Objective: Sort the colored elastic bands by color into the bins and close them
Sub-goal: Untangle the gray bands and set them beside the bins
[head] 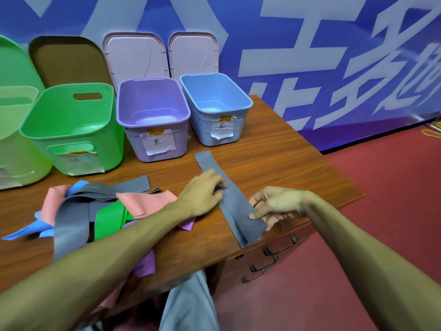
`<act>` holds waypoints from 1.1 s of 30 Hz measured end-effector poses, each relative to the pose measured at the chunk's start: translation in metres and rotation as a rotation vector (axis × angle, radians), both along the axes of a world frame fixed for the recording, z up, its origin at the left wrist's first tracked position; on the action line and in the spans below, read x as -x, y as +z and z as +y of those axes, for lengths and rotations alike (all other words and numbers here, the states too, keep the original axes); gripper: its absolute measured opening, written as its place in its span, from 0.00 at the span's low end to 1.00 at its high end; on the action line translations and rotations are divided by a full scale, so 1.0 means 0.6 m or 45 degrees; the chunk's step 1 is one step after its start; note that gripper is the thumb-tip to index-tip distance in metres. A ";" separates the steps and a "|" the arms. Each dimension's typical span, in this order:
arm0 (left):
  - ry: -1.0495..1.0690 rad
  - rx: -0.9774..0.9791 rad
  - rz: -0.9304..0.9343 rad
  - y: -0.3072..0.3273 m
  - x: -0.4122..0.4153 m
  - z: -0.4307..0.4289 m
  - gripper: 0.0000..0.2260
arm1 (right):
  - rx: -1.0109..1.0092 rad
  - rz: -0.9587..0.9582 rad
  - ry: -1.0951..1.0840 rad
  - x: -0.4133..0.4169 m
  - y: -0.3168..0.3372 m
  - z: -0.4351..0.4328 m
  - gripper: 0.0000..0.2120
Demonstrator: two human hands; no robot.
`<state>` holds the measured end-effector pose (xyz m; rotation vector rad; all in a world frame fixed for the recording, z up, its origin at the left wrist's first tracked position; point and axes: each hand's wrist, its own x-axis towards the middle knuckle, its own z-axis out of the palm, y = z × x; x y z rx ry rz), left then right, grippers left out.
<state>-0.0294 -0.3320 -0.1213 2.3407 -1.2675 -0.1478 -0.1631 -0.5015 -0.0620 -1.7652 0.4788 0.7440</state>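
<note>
A long grey band [235, 206] lies stretched across the wooden table [286, 168], running from near the blue bin [245, 103] to the front edge. My left hand [202, 194] presses down on its middle with curled fingers. My right hand [274, 206] pinches the band's near end. To the left lies a tangled pile of bands [100, 211]: grey, pink, green, blue and purple. Along the back stand open bins: a pale green one [14, 149] at far left, a green one [71, 130], a purple one [152, 115] and the blue one.
Lids lean on the wall behind the bins: a green one [12, 63], a brown one [69, 60] and two pink ones [136, 58]. The table's right edge drops to red carpet [381, 211]. Drawer handles [269, 256] show below the front edge.
</note>
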 end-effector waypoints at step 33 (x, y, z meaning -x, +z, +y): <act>0.183 0.133 0.042 0.121 -0.007 0.321 0.11 | 1.007 -0.676 -0.017 -0.103 0.001 0.227 0.13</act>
